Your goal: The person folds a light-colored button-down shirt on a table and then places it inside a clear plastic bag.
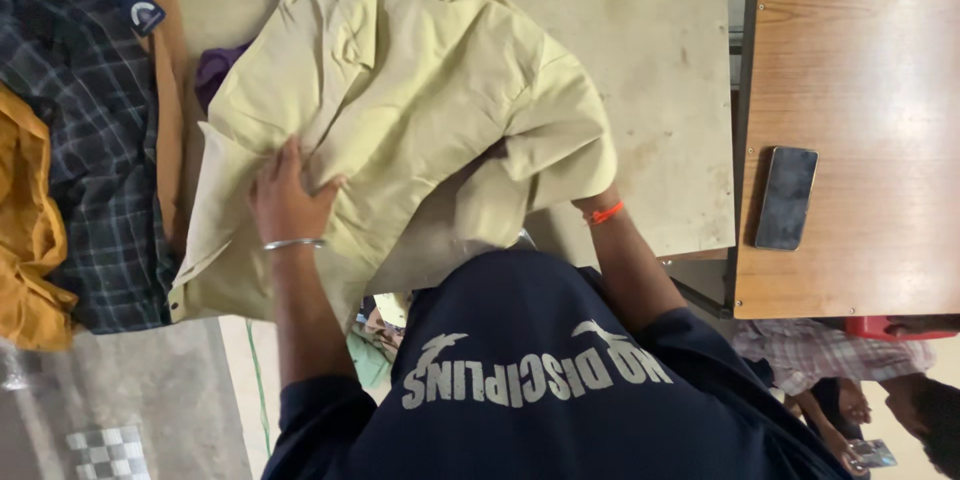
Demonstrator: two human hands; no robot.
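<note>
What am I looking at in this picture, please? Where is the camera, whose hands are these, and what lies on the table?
There is no machine here. A person wears one camera on the head, and it looks down, so you see that person's own dark blue T-shirt at the bottom and both arms reaching forward. The left hand lies flat on a pale yellow shirt, pressing the cloth, with a metal bangle on its wrist. The right hand is hidden under a fold of the shirt; only its wrist with an orange thread shows, so its grip cannot be judged. The shirt lies on a beige table. On the left are a dark checked shirt and a mustard garment. On the wooden table at the right lies a phone.
</note>
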